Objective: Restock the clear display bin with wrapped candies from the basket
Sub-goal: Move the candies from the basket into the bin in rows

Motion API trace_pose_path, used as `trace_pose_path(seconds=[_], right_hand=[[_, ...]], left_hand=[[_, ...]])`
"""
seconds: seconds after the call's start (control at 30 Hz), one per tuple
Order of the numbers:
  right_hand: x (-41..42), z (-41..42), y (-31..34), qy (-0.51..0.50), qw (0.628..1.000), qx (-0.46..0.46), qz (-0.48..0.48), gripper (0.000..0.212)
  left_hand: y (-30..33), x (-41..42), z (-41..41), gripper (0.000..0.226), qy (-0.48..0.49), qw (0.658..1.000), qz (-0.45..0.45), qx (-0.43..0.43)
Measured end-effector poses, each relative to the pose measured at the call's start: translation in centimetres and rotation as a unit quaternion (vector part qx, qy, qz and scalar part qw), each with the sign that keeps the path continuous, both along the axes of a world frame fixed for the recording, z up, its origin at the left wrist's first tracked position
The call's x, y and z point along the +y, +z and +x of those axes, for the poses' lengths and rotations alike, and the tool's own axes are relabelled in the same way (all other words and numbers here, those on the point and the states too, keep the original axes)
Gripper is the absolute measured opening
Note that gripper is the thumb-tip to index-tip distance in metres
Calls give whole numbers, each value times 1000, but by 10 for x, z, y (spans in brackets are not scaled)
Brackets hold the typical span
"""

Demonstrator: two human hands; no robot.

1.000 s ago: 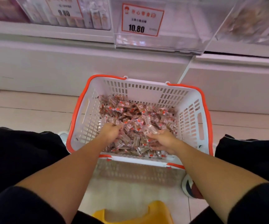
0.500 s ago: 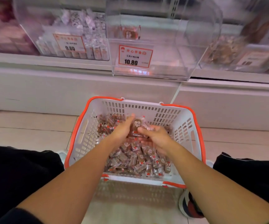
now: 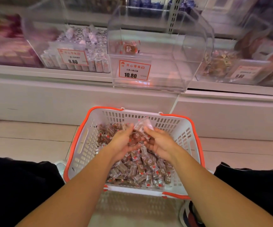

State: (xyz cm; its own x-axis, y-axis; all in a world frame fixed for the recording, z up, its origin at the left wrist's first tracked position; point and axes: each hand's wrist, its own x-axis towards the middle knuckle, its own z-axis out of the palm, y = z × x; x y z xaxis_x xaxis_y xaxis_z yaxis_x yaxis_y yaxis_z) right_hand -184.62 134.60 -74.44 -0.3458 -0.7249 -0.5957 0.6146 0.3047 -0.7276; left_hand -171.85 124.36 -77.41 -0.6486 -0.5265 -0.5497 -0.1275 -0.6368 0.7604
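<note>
Candies (image 3: 138, 136) jumbled every way, cupped between left hand (image 3: 124, 143), right hand (image 3: 161, 143), above basket (image 3: 83, 145)

Left hand (image 3: 124, 143) and right hand (image 3: 161, 143) cup wrapped candies (image 3: 138, 134) above basket (image 3: 86, 145); clear display bin (image 3: 165, 63) nearly empty.

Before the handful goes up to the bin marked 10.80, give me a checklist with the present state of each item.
1. Candies held: left hand and right hand cup a handful of wrapped candies between them. Ok.
2. Handful secure: one wrapper sticks up above the fingertips and could slip. Not ok.
3. Hands clear of the pile: raised above it, over the basket. Ok.
4. Clear display bin has room: only one candy shows inside. Ok.
5. Bin opening: cannot tell.
6. Supply left in the basket: plenty. Ok.
</note>
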Motion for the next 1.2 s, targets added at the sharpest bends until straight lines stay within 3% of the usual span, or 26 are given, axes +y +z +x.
trace_pose_path(seconds=[0.07, 0.23, 0.3, 0.4, 0.47, 0.57, 0.73, 0.8, 0.9, 1.07, 1.2], right_hand=[[-3, 3, 1, 13, 999, 5, 31, 39], [-9, 8, 0, -4, 996, 82, 43, 60], [-10, 12, 1, 4, 982, 183, 47, 53], [-13, 18, 3, 10, 922, 385, 25, 31], [-15, 21, 5, -27, 898, 440, 8, 29], [-17, 25, 10, -78, 890, 449, 12, 31], [-22, 28, 16, -187, 920, 343, 32, 27], [-20, 29, 17, -194, 897, 395, 31, 19], [-17, 32, 17, -188, 867, 462, -4, 20], [-13, 31, 12, -103, 821, 557, -75, 24], [-14, 36, 10, -16, 841, 527, -121, 31]], left_hand=[[6, 1, -3, 58, -31, 998, -11, 50], [13, 1, -5, 69, -36, 994, -8, 107], [13, 1, -7, 50, -8, 994, -20, 103], [18, 3, -11, 28, 66, 993, -17, 95], [21, 3, -14, 22, 92, 992, -19, 82], [24, 3, -18, 20, 111, 990, -20, 80], [27, 5, -24, 10, 154, 983, -22, 100], [26, 5, -23, 11, 125, 984, -12, 128], [26, 7, -20, 28, 65, 986, 16, 154], [28, 6, -19, 25, 94, 977, 50, 182], [36, -8, -10, 54, 61, 981, 63, 172]])
